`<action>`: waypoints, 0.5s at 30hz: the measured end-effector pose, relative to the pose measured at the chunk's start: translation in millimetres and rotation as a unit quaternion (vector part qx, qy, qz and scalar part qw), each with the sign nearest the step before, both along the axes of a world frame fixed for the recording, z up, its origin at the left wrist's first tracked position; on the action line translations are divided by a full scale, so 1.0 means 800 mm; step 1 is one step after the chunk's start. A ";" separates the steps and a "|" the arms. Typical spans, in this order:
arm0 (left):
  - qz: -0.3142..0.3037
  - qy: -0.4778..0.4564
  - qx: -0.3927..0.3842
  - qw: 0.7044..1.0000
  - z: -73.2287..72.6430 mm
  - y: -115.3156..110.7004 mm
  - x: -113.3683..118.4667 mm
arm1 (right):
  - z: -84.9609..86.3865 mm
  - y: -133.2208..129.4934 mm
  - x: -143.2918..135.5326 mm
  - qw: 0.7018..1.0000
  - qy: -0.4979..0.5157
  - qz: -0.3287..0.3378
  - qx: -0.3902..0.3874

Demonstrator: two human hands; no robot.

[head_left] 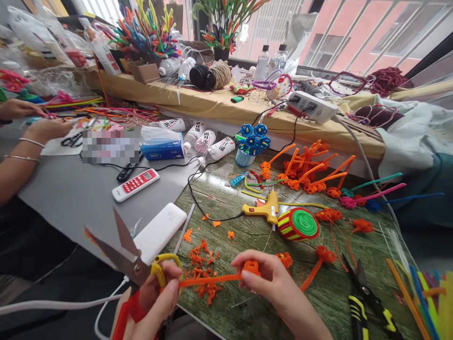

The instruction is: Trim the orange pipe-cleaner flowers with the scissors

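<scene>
My left hand [155,295] has the yellow-handled scissors [136,270] hooked on its fingers, blades parted and pointing up-left. Its thumb and finger also pinch one end of an orange fuzzy stem [212,279]. The coiled other end of that stem is pinched by my right hand [267,278]. The stem is stretched level between both hands. Orange fuzz scraps [203,257] lie on the green wood-look table [226,236] just beyond it. Several finished-looking orange curled pieces [304,165] rest at the back right.
A yellow glue gun [265,208], a striped round piece [299,224], black pliers [366,293] and loose coloured stems [428,297] lie right. A white power bank [159,231], remote [136,184] and tissue box [163,145] lie left. Another person's hands [49,125] work at far left.
</scene>
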State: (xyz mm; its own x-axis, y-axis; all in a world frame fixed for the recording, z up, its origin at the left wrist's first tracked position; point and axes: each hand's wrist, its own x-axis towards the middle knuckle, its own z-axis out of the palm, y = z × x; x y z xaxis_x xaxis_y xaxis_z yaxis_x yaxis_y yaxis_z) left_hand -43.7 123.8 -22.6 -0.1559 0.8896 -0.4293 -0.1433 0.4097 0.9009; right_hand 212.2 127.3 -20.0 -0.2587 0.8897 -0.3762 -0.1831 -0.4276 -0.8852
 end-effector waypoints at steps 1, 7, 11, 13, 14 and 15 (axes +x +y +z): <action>-0.001 0.003 0.002 1.000 0.003 0.001 -0.001 | 0.001 -0.003 0.002 0.998 -0.050 0.029 0.012; 0.013 0.066 0.037 0.997 0.023 -0.002 0.009 | -0.001 -0.030 -0.008 0.985 -0.158 0.059 0.030; 0.026 0.151 0.032 0.988 0.034 0.000 0.020 | -0.017 -0.037 -0.031 0.999 -0.048 0.009 -0.012; 0.043 0.194 0.029 0.980 0.037 -0.008 0.026 | -0.023 -0.036 -0.043 0.999 0.029 -0.021 -0.039; 0.050 0.212 0.032 0.975 0.037 -0.016 0.030 | -0.024 -0.035 -0.048 0.996 0.063 -0.036 -0.046; 0.054 0.226 0.039 0.972 0.035 -0.025 0.033 | -0.024 -0.034 -0.052 0.993 0.092 -0.048 -0.050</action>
State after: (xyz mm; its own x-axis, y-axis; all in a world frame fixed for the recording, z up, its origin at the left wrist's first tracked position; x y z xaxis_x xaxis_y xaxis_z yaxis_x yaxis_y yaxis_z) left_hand -17.7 104.0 5.7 -0.4069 0.8846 -0.2278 0.2366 0.3429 0.9091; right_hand 170.2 99.9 -39.2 -0.2460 0.8742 -0.4186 -0.3820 -0.4844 -0.7870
